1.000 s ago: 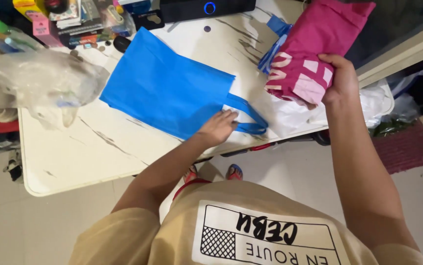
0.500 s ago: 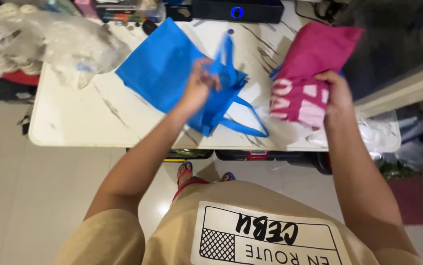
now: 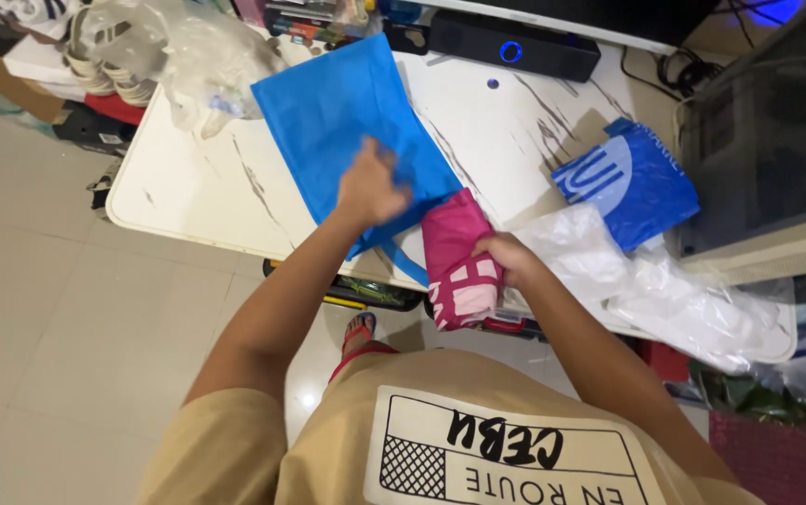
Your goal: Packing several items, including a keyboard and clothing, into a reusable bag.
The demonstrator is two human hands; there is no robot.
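A plain blue fabric tote bag (image 3: 347, 122) lies flat on the white marble-pattern table (image 3: 188, 196). My left hand (image 3: 370, 185) grips its near edge and holds the mouth lifted. My right hand (image 3: 506, 257) is closed on a folded pink bag with white print (image 3: 459, 262). The pink bag's upper end sits at the blue bag's opening, beside my left hand, and its lower end hangs over the table's front edge.
A second blue bag with white print (image 3: 629, 182) and crumpled clear plastic (image 3: 665, 290) lie at the right. A black speaker bar (image 3: 515, 47) runs along the back. Plastic-wrapped items (image 3: 178, 51) crowd the back left corner. A dark cabinet (image 3: 768, 131) stands at the right.
My right hand brought the pink bag down from the right to the blue bag's opening. My left hand lifted the blue bag's edge. The printed blue bag is now uncovered.
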